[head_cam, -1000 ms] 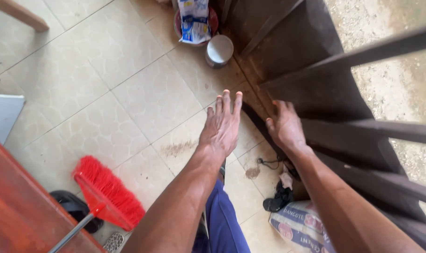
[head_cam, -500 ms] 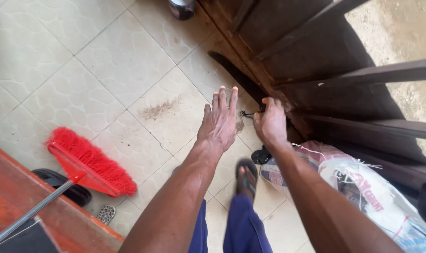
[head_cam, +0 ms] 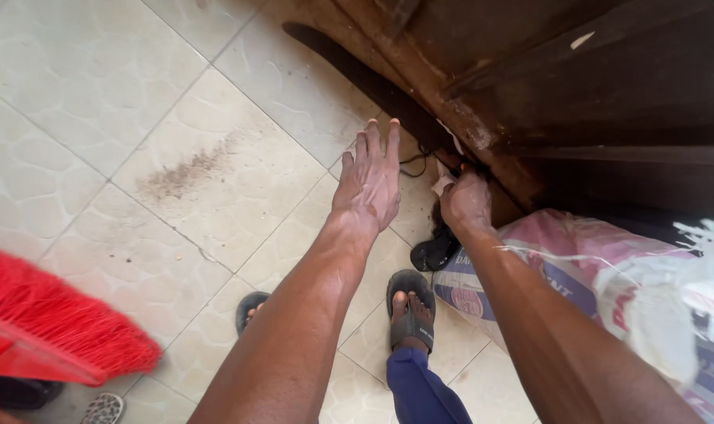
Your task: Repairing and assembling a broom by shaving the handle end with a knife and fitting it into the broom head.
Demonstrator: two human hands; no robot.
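My left hand (head_cam: 370, 182) hovers flat over the pale tiled floor, fingers straight and apart, holding nothing. My right hand (head_cam: 465, 201) is curled at the foot of the dark rusty metal frame (head_cam: 482, 137), its fingers closed around small litter there, a pale scrap (head_cam: 441, 184) showing beside them. What exactly it grips is hidden by the hand. A thin dark cord (head_cam: 414, 163) lies on the tile between the two hands. My feet in dark sandals (head_cam: 410, 314) stand just below.
A pink and white woven sack (head_cam: 608, 290) lies at the right against the frame. A black object (head_cam: 434, 251) sits by it. A red broom head (head_cam: 51, 330) is at the lower left. A patch of swept dirt (head_cam: 186, 169) marks the tiles.
My view has closed in on the frame's base. The right hand has dropped lower to the floor against the frame and curled shut; the left hand stays spread above the tiles.
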